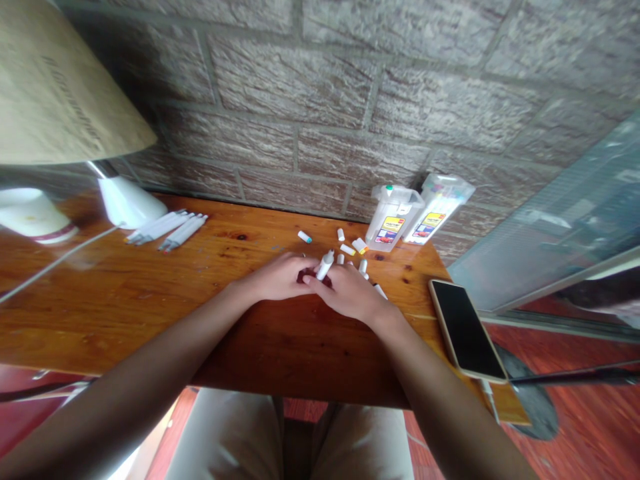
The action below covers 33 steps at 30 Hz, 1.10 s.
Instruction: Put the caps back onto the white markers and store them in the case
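Note:
Both my hands meet at the middle of the wooden table (150, 293). My right hand (350, 290) is closed round a white marker (325, 264) that sticks up and away from me. My left hand (280, 275) has its fingers curled and touches the same marker near its lower end. Several loose white caps and markers (350, 248) lie just beyond my fingers. One more marker (380, 291) pokes out from behind my right hand.
A bundle of white markers (167, 229) lies at the back left beside a white lamp base (125, 200). Two clear plastic marker cases (395, 217) lean against the brick wall. A phone (466, 329) lies screen up at the table's right edge. A lampshade (55, 87) hangs upper left.

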Each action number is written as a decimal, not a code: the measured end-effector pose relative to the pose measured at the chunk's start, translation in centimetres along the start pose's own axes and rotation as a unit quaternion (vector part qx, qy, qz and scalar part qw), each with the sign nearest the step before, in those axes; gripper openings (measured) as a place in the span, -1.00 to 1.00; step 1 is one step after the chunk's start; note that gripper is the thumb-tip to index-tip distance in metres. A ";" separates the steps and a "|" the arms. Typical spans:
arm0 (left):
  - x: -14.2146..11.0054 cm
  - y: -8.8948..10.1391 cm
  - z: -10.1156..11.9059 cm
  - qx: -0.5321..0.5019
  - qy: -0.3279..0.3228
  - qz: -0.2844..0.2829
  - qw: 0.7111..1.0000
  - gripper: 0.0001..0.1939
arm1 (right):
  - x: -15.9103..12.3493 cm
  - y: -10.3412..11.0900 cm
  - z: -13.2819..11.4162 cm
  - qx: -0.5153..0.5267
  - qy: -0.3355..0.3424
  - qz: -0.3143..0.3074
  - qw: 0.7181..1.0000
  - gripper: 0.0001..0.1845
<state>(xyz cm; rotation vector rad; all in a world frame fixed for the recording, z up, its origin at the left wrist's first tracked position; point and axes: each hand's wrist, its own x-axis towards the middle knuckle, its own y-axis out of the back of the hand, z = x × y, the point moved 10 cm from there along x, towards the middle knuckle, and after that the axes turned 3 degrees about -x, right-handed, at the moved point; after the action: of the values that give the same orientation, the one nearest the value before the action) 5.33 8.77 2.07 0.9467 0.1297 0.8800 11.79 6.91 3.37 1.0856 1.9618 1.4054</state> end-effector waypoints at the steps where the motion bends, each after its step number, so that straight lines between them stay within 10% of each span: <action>1: 0.0 0.0 0.0 0.001 0.000 0.000 1.000 -0.83 | 0.0 0.0 0.0 -0.002 0.001 0.001 1.000 -0.46; 33: 0.0 -0.1 0.3 0.006 -0.018 -0.004 1.000 -0.83 | -0.1 -0.1 0.0 -0.006 0.004 0.000 1.000 -0.60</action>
<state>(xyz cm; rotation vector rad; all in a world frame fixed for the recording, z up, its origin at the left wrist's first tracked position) 5.53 8.55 2.24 0.9724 0.1071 0.8548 11.81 6.84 3.31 1.0770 1.9560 1.4211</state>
